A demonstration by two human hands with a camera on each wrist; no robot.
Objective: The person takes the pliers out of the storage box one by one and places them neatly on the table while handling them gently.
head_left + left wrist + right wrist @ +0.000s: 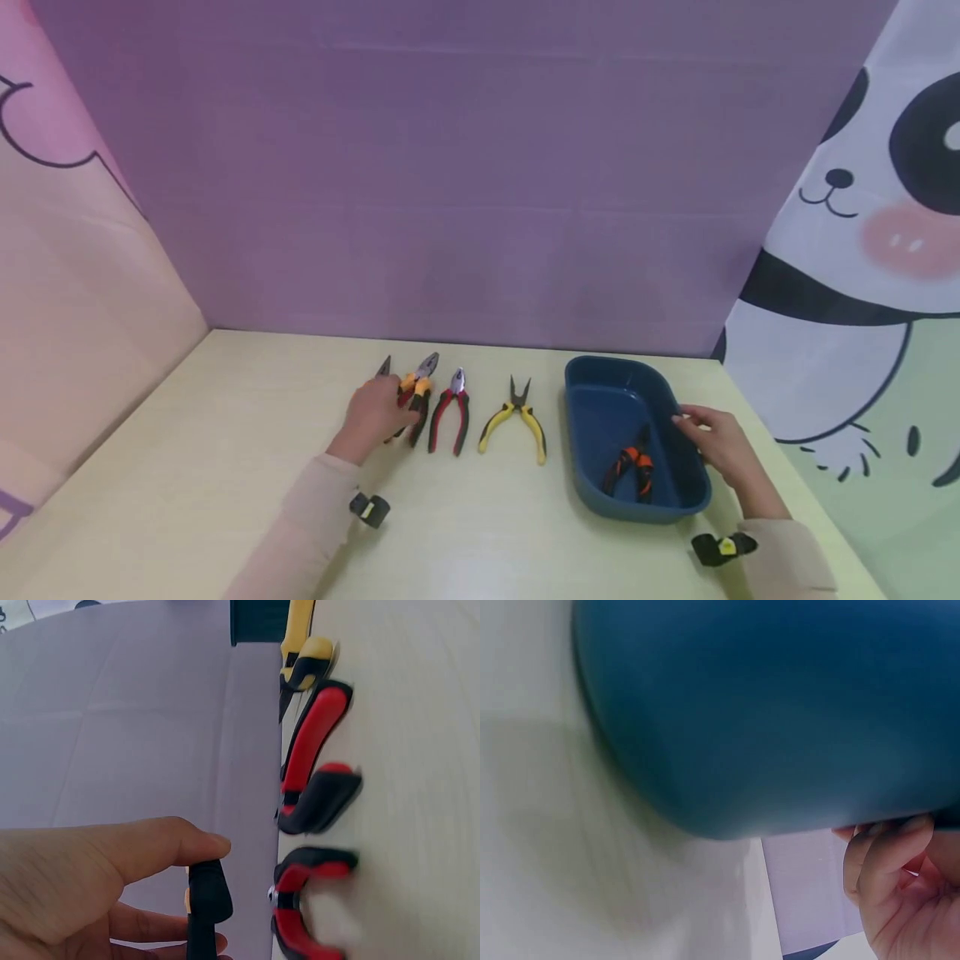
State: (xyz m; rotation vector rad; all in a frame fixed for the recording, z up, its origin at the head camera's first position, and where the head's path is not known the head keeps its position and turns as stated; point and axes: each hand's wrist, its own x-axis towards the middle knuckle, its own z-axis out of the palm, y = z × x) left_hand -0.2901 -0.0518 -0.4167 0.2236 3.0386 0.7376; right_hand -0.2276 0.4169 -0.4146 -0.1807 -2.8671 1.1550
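My left hand (375,414) pinches a pair of combination pliers with yellow and black handles (422,388), its jaws pointing away. In the left wrist view, thumb and fingers hold a black handle (209,896) above the table. Partly behind that hand lie red-and-black pliers (304,900), mostly hidden in the head view. Just right are other red-and-black pliers (450,414), then yellow-handled long-nose pliers (516,412) with spread handles. My right hand (718,443) grips the right rim of a blue bin (592,502). Inside the bin lie orange-and-black pliers (632,468).
Everything stands on a pale table (480,533). A purple backdrop (465,183) rises along its back edge. Printed panels flank both sides, with a panda drawing (825,350) on the right one.
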